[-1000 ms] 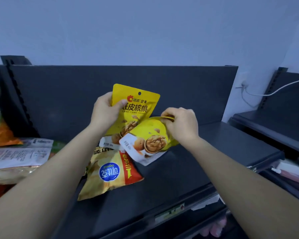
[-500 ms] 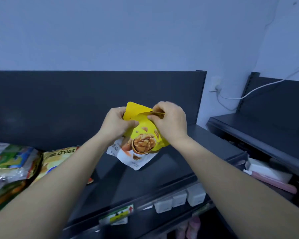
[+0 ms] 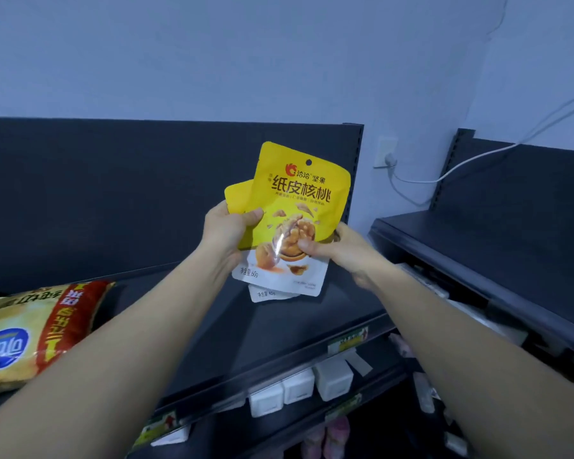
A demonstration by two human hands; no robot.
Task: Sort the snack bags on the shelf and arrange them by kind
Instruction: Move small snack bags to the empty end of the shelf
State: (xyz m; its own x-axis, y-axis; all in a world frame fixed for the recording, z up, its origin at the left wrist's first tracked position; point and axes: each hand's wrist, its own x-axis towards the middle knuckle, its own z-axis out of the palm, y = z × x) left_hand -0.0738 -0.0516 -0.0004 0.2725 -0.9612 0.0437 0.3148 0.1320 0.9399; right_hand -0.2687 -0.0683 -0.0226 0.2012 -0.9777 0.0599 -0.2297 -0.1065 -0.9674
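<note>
Two yellow walnut bags are stacked upright above the dark shelf [image 3: 279, 329], near its right end. The front walnut bag [image 3: 299, 193] faces me with its label showing. The rear walnut bag [image 3: 237, 197] peeks out at the upper left and below. My left hand [image 3: 227, 230] grips the left edge of both bags. My right hand [image 3: 338, 248] pinches the front bag's lower right, thumb on the walnut picture. A yellow-and-red chip bag [image 3: 30, 329] lies flat on the shelf at the far left.
The shelf's dark back panel [image 3: 130, 193] rises behind the bags. A second dark shelf unit [image 3: 497, 246] stands to the right. A white cable [image 3: 451, 170] runs from a wall socket. White price-tag holders [image 3: 299, 385] hang under the shelf's front edge.
The two walnut bags went from tilted and folded to upright and stacked, lifted higher. The view shifted right, so the chip bag and other bags slid to the left edge.
</note>
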